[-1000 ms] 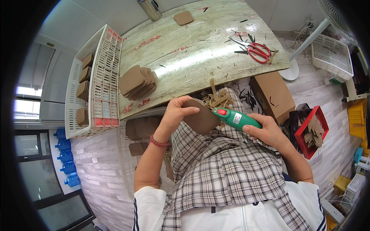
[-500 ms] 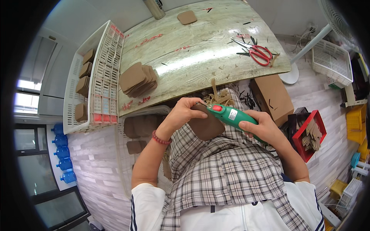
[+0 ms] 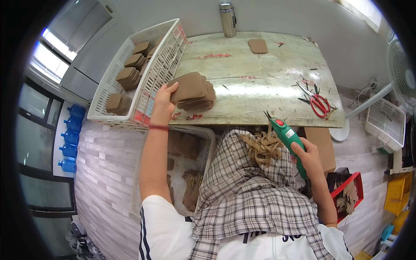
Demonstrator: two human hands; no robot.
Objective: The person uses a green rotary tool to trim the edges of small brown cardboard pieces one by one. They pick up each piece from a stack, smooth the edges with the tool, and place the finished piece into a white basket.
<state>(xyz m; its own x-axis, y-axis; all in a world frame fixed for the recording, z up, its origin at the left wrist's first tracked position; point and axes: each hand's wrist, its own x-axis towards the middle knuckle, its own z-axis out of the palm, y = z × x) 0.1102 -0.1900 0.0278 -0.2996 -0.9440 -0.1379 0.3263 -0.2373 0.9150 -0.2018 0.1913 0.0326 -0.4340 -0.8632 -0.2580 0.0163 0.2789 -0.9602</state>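
My left hand [image 3: 164,104] reaches to the table's left front corner. Its thumb lies on a brown rounded-square piece [image 3: 189,83], the rest of its fingers mostly hidden at the edge. That piece rests on or just over a stack of like pieces [image 3: 200,104]. Over my lap, my right hand [image 3: 309,159] is wrapped round green electric scissors [image 3: 287,135] with a red button. Their blades point up and away, near the table's front edge, apart from any piece. Brown trimmed strips [image 3: 262,147] lie heaped on my checked apron [image 3: 242,195].
Left of the stack stands a white crate [image 3: 99,97] with piles of brown pieces. Below the table, a white basket [image 3: 210,143] holds more. Red-handled scissors [image 3: 320,105], a lone piece [image 3: 258,46] and a flask [image 3: 227,21] are on the table [image 3: 242,93]. A red box [image 3: 359,189] stands right.
My left hand has gone from my lap to the stack with the brown piece. The electric scissors have come away from it, rightward in my right hand. The view has shifted.
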